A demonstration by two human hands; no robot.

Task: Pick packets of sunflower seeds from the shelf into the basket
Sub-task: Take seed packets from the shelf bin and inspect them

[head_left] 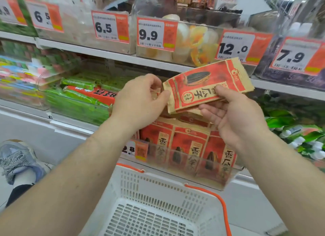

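Right now, through the head camera, we have one flat red-and-tan paper packet of sunflower seeds (207, 85) lifted off the shelf and held up in front of us, tilted, above the display. Our right hand (232, 116) pinches its lower edge, thumb on the printed face and fingers curled underneath. Our left hand (140, 98) closes on the packet's left corner, thumb and fingers curled together there; it seems to hold a second packet edge behind the first, but we cannot tell for sure.

Below the hands, a row of matching red-and-tan seed packets (191, 147) stands upright in the clear plastic shelf bin (202, 172), so plenty of stock is left to take. Directly under that sits the white perforated plastic basket with orange handles (158, 206); the part of its floor we can see holds no packets.

We judge the task to be at an early stage: a first packet is in hand but not yet lowered into the basket, and further picks from the bin remain. To the left lie green-wrapped snack packs (77, 98), and orange-and-white price tags (154, 34) line the shelf above. A grey laced sneaker (19, 162) shows at the lower left.
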